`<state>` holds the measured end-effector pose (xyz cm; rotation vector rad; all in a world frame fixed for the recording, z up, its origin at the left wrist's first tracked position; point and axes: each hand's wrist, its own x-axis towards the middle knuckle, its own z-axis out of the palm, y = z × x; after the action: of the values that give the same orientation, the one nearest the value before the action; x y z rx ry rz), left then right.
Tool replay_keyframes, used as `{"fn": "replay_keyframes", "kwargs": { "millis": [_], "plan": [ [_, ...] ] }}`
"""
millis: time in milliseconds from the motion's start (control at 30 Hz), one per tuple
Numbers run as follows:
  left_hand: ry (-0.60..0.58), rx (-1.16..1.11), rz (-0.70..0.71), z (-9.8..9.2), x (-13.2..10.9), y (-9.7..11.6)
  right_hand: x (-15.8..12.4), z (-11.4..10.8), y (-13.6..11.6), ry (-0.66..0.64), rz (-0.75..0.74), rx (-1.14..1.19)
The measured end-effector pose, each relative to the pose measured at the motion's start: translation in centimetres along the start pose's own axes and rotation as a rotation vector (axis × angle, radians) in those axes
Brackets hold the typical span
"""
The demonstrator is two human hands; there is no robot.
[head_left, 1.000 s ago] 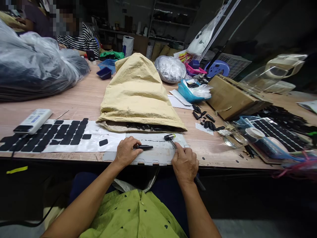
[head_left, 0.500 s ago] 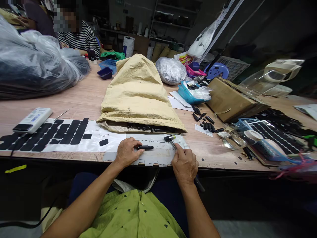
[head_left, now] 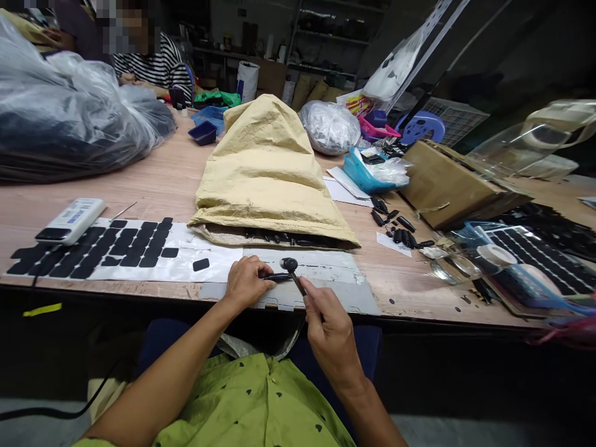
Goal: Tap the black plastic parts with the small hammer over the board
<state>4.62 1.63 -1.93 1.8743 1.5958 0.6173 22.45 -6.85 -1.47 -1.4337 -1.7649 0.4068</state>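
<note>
My left hand (head_left: 248, 280) is closed on a slim black part (head_left: 278, 277), which points right over the grey board (head_left: 307, 297). In my right hand (head_left: 328, 326) is a small hammer (head_left: 289, 266), gripped by its handle. Its dark round head is just above the free end of the black part; whether they touch I cannot tell. Behind both hands lies a yellow woven sack (head_left: 265, 167), its mouth facing me with several black parts (head_left: 284, 238) inside. To the left, a white sheet with black stickers (head_left: 139, 245) covers the table edge.
A white device (head_left: 71, 221) rests on the stickers' left end. Several loose black parts (head_left: 403, 236) lie right of the sack, before a cardboard box (head_left: 459, 183). A large clear bag (head_left: 69, 124) fills the far left. Behind it sits a person in a striped top (head_left: 161, 65).
My right hand has swung the hammer left, bringing its head from beside the black part to just above its end. My left hand keeps its hold. The view has shifted slightly.
</note>
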Motion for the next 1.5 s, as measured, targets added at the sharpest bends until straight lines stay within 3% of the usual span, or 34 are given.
{"fn": "replay_keyframes", "kwargs": {
  "millis": [167,467,1000,1100,1300,1500],
  "plan": [
    [0.005,0.022,-0.006,0.0,0.0,0.1,-1.0,1.3,0.3,-0.058,-0.041,-0.056],
    [0.0,0.012,-0.005,0.1,0.2,-0.2,-1.4,0.9,0.2,-0.005,-0.038,-0.033],
    [0.038,0.097,0.132,0.4,-0.5,-1.0,-1.0,0.2,2.1,0.105,0.194,0.038],
    [0.022,0.116,0.149,0.3,-0.4,-1.1,-0.3,-0.3,3.4,0.205,0.228,-0.105],
    [0.001,0.164,0.173,0.1,-0.5,-1.0,1.9,-1.9,6.8,0.312,0.281,-0.622],
    [0.021,0.18,0.161,0.1,-0.4,-1.0,2.8,-1.6,8.9,0.303,0.235,-0.76]
  ]
}}
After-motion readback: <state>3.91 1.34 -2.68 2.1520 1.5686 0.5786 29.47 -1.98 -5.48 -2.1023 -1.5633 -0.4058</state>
